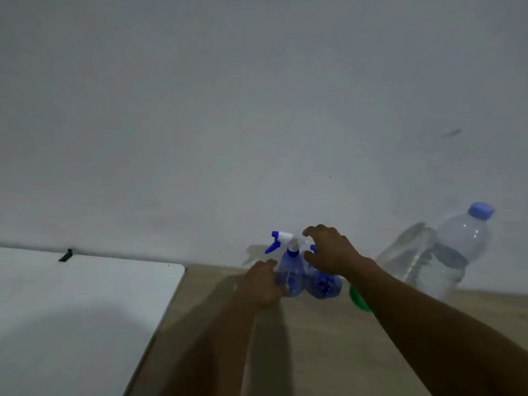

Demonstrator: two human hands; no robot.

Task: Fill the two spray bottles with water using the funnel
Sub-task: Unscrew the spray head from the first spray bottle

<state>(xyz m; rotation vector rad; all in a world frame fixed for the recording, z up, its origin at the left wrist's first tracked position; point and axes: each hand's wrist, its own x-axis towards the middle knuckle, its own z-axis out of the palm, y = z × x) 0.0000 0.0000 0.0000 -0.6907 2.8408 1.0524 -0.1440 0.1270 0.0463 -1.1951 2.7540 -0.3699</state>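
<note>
Two blue translucent spray bottles stand side by side against the wall on the wooden table (314, 338). The left spray bottle (291, 270) shows its white and blue trigger head. My left hand (261, 282) touches its left side, fingers curled around the body. The right spray bottle (324, 285) is partly hidden by my right hand (331, 254), which hovers over its top with fingers spread. A green funnel (358, 300) lies just right of the bottles, mostly covered by my right forearm. A large clear water bottle (454, 252) with a blue cap stands at the right.
A white surface (85, 310) adjoins the wooden table on the left, with a small black clip (66, 255) at its back edge. A plain grey wall (257, 110) rises directly behind the bottles.
</note>
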